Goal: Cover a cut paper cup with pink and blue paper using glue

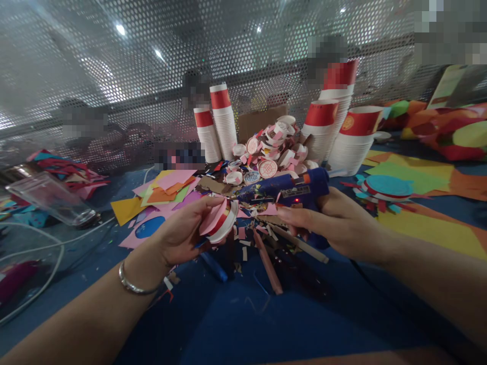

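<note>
Between the fingers and thumb of my left hand (186, 228) is a cut-down paper cup (222, 223), tilted, with a pink paper disc over one end and a red and white band round its side. My right hand (338, 223) grips a blue hot glue gun (304, 185) by its handle. A small red light glows on the gun's body. The nozzle points left, just above and beside the cup; I cannot tell whether they touch. Beneath both hands lie paper scraps (243, 248), a blue pen (213, 266) and a pinkish stick (268, 261).
Tall stacks of paper cups (352, 142) stand behind, with more cup stacks (224, 121) to the left. Between them is a heap of cut cup pieces (277, 142). Coloured paper (167, 187) covers both sides. At left are a clear plastic container (53, 197) and a white cable (57, 243).
</note>
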Tool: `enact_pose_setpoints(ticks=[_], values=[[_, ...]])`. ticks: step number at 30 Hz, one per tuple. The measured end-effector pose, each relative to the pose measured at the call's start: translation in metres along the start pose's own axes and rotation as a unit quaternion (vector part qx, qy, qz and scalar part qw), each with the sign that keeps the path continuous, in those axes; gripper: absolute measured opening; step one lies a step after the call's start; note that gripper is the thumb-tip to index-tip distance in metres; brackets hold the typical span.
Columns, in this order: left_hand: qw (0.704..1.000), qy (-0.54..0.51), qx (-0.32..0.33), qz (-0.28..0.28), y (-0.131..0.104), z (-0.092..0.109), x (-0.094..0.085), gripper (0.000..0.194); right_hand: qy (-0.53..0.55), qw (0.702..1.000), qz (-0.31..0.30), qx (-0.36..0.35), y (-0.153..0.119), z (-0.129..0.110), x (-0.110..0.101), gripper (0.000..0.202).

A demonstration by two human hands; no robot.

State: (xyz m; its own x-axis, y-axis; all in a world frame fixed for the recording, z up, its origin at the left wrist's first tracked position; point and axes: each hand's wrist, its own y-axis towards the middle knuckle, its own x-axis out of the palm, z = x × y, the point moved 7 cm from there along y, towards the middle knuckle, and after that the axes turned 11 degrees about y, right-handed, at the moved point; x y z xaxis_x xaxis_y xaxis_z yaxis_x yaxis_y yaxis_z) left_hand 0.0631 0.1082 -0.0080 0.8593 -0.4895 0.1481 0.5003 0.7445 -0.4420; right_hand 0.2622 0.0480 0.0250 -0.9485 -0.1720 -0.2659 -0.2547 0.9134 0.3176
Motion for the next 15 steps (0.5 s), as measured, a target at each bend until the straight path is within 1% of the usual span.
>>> enact_pose_setpoints(ticks=[3,6,11,15], values=[[0.999,-0.031,-0.017,-0.016,0.001,-0.004,0.001,0.025,0.010,1.000,0.001,-0.009,0.000,-0.004,0.000,0.042],[0.997,-0.059,-0.032,-0.040,0.001,-0.007,0.005,0.024,0.017,1.000,0.008,-0.010,0.001,-0.006,0.000,0.038],[0.992,-0.084,-0.025,-0.089,0.000,-0.007,0.012,0.025,0.019,0.999,0.011,-0.034,0.001,-0.008,0.000,0.033],[0.989,-0.097,-0.017,-0.107,-0.003,-0.006,0.016,0.024,0.028,0.999,0.023,-0.033,0.000,-0.009,-0.001,0.033]])
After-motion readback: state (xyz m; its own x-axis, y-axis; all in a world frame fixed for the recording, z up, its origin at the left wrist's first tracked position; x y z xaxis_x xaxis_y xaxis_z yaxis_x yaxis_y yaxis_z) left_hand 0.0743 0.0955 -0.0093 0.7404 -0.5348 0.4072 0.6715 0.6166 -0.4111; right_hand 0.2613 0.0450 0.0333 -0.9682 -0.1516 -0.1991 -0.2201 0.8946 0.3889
